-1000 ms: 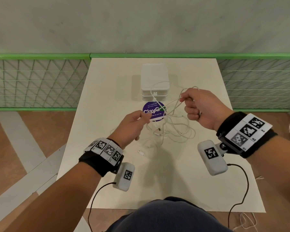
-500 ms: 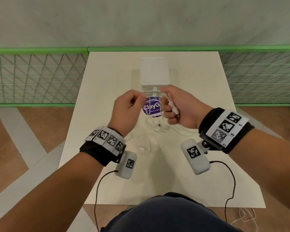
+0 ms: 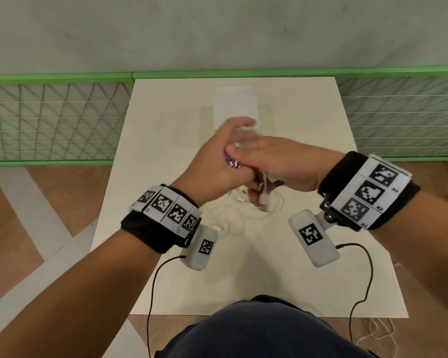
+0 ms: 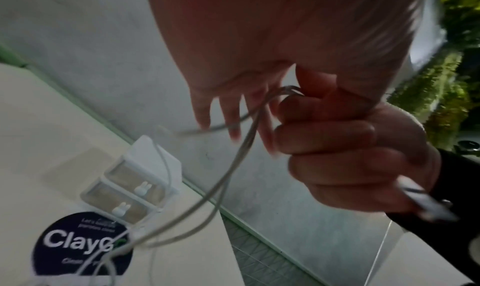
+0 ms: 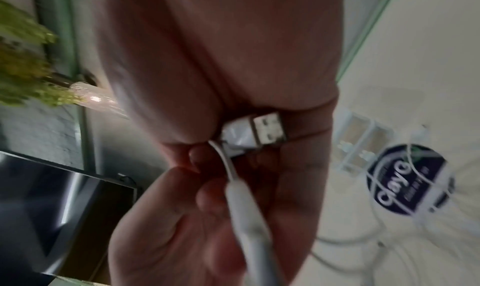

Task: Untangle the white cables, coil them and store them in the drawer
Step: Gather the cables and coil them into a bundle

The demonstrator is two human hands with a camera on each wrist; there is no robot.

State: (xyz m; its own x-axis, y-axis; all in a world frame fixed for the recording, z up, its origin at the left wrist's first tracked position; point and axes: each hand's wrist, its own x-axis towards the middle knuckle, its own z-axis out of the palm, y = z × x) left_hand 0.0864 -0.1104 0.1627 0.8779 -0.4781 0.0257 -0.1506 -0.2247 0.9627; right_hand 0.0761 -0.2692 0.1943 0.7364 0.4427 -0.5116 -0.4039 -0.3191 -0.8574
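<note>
Several white cables (image 3: 233,215) lie tangled on the table (image 3: 166,177) under my hands. My hands meet above them, in front of the small white two-drawer unit (image 3: 234,104), whose drawers (image 4: 145,173) are closed. My right hand (image 3: 282,161) is curled into a fist round a cable, with its USB plug (image 5: 255,129) pressed against the palm. Connector ends (image 3: 264,200) hang below that fist. My left hand (image 3: 217,161) lies against the right one and pinches a cable strand (image 4: 285,89) at the thumb, other fingers stretched out. Strands (image 4: 233,167) run down to the pile.
A round purple sticker (image 4: 80,243) sits on the table just in front of the drawer unit. Green mesh fencing (image 3: 49,120) stands left and right of the table, against a wall. Black wires hang from my wrist cameras (image 3: 313,236). Another white cable (image 3: 380,329) lies on the floor at right.
My hands, first spread apart with a cable stretched between them, have come together. The right hand moved left and now touches the left hand, still gripping the cable.
</note>
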